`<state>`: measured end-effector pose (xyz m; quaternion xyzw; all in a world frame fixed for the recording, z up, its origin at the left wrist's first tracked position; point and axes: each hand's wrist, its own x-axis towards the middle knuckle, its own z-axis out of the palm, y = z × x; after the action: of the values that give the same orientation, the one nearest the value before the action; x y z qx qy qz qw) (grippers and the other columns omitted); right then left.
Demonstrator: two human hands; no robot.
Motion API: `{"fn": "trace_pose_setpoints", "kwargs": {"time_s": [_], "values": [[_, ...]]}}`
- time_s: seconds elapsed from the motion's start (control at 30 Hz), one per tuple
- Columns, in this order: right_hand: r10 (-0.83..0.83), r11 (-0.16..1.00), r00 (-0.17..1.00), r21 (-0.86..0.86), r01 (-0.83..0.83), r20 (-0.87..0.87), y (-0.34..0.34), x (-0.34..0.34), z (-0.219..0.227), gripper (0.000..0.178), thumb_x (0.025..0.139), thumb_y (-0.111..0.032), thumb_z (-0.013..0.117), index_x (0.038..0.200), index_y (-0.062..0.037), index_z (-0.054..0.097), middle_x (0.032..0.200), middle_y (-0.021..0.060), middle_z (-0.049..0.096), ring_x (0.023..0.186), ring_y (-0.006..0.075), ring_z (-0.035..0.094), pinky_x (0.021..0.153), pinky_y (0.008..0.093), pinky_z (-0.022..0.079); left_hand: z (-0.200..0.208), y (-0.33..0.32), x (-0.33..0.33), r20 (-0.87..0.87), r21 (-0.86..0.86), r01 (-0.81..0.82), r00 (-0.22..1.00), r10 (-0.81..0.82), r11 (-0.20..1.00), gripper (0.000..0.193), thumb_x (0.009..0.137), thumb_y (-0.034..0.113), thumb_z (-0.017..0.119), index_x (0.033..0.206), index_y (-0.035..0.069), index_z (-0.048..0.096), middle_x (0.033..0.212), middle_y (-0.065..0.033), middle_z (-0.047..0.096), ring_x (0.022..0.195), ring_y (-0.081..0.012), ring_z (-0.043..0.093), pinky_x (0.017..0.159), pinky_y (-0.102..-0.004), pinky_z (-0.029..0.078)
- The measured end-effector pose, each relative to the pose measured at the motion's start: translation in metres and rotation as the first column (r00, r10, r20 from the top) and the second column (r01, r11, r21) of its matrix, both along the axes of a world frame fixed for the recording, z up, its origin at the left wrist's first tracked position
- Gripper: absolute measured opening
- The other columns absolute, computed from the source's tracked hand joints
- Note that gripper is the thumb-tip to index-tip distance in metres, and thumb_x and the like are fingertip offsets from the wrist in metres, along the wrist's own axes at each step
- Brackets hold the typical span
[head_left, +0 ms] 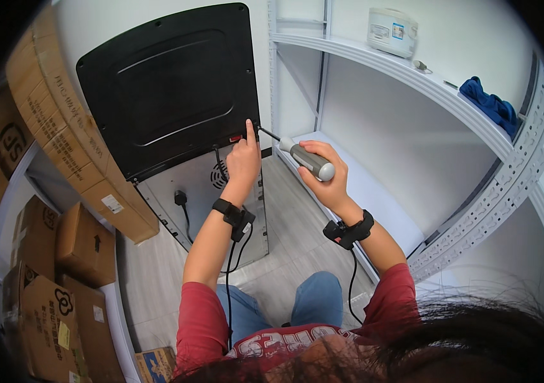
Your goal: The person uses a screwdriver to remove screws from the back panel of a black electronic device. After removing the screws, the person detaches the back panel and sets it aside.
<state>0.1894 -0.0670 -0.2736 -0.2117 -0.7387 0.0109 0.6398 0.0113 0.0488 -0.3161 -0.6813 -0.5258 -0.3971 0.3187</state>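
A grey-handled screwdriver [309,159] is gripped in my right hand [332,180]. Its dark shaft points left to the right edge of a black back panel [176,89] on a tall appliance; whether the tip sits in a screw is too small to tell. My left hand [244,159] has its index finger stretched out against the panel beside the tip, the other fingers curled and apparently holding nothing. Several screw points line the panel's rim. Just left of that hand is a red switch [236,138]. The metal lower body [208,236] carries a round vent and a black plug [180,198].
Cardboard boxes [86,249] fill a shelf on the left, with a tall carton [61,115] leaning beside the appliance. On the right stands a white metal shelf [476,115] bearing a rice cooker [392,32] and a blue cloth [489,105]. Cables hang from both wrist straps.
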Motion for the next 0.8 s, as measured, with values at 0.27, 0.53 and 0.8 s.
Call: {"fn": "trace_pose_setpoints", "kwargs": {"time_s": [0.27,0.53,0.8], "values": [[0.044,0.999,0.999,0.014,-0.044,0.007,-0.022,0.004,0.002,0.035,0.073,0.0,0.067,0.106,0.0001,0.055,0.108,0.0168,0.06,0.101,0.0274,0.059,0.087,0.0356,0.046,0.018,-0.013,0.004,0.23,0.074,0.313,0.919,-0.321,0.947,0.015,0.084,0.012,0.059,0.091,0.003,0.051,0.07,-0.0113,0.057,0.067,-0.0296,0.06,0.056,-0.0384,0.049],[0.009,0.998,1.0,0.058,-0.008,-0.016,-0.025,0.006,0.007,0.037,0.07,-0.002,0.07,0.104,-0.0011,0.056,0.106,0.0142,0.062,0.097,0.0258,0.061,0.082,0.0323,0.049,0.02,-0.014,0.003,0.294,0.01,0.335,0.9,-0.323,0.942,0.012,0.088,0.012,0.051,0.082,0.003,0.047,0.069,-0.0151,0.058,0.069,-0.0336,0.06,0.057,-0.0434,0.047],[0.036,0.999,0.999,0.0,-0.036,-0.005,-0.011,0.006,-0.006,0.037,0.072,0.001,0.068,0.106,-0.0002,0.056,0.109,0.0164,0.06,0.1,0.0264,0.059,0.086,0.0343,0.046,0.007,-0.004,0.004,0.683,-0.105,0.543,0.648,-0.336,0.833,0.024,0.093,0.02,0.038,0.089,-0.001,0.05,0.074,-0.0237,0.058,0.074,-0.0406,0.058,0.065,-0.0471,0.043]]}}
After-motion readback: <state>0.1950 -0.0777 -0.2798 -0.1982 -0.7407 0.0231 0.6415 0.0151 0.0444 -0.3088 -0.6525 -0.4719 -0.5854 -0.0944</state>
